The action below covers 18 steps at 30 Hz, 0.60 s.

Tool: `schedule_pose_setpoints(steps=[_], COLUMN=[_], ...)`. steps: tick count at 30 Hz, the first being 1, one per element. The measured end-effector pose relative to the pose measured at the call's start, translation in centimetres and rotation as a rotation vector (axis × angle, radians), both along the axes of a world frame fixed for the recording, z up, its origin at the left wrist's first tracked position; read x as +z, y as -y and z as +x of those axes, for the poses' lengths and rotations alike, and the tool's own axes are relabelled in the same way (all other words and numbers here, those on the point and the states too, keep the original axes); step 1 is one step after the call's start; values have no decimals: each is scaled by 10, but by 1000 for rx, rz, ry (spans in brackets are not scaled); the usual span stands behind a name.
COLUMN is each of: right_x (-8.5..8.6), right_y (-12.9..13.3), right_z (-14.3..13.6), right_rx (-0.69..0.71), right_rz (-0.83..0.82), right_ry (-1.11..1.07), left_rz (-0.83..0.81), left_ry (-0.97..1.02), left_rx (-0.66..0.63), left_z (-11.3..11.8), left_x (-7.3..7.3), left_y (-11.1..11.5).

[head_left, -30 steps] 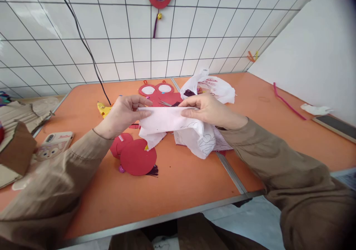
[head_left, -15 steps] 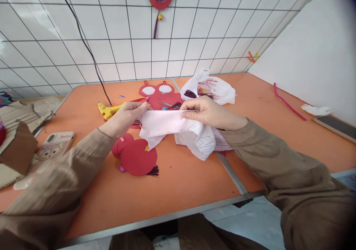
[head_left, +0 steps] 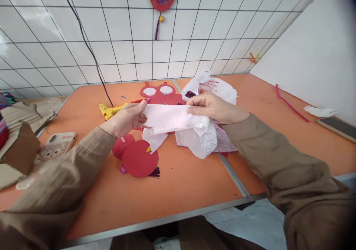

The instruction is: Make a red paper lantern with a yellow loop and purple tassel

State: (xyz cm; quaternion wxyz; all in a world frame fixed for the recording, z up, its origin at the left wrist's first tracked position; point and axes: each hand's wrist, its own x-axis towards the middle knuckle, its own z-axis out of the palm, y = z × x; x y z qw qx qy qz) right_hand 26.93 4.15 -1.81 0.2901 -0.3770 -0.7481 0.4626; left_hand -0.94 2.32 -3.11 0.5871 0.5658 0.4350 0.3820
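Note:
A crumpled white fabric piece (head_left: 172,116) with dark line drawings on its folded part is stretched above the table between my hands. My left hand (head_left: 125,119) has its left end at the thumb tip, the lower fingers curled below and partly off it. With thumb and fingers, my right hand (head_left: 210,107) pinches the upper edge farther right. Below hang loose flaps, and a patterned piece with a dark red edge (head_left: 225,140) lies under the right wrist. Just beneath the left side rest red round cutouts (head_left: 140,159) with a purple bead and a dark tassel.
Behind my hands lie a yellow glue gun (head_left: 108,111), red shapes with white ovals (head_left: 150,91) and a white plastic bag (head_left: 222,90). A phone (head_left: 57,146) and cardboard box (head_left: 20,146) are left; a pink stick (head_left: 290,103) and dark flat device (head_left: 338,127) right.
The left fingers have shifted lower and loosened from their pinch at the fabric's end. The fabric's top edge has risen slightly; the right hand keeps its pinch.

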Motion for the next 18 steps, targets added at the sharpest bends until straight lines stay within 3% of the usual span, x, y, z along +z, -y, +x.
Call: schedule_pose_setpoints(steps=[3,6,14,16,18], right_x=[0,2,3,2,2], right_y=[-1,-1,-2,-2,-2], right_z=[1,2,6,6,6], right_rx=[37,71,83,76,62], right_rz=[-10,-10,-15,-20,-25], right_ry=[24,49,46,6,-45], left_rz=[-87,-16,567,549,423], left_ry=[50,31,-309,-270,-160], left_rx=[13,45,167,184,172], left_z=[1,2,6,5,2], left_x=[-2,-4,20,23,20], left_y=[0,0,19,21,17])
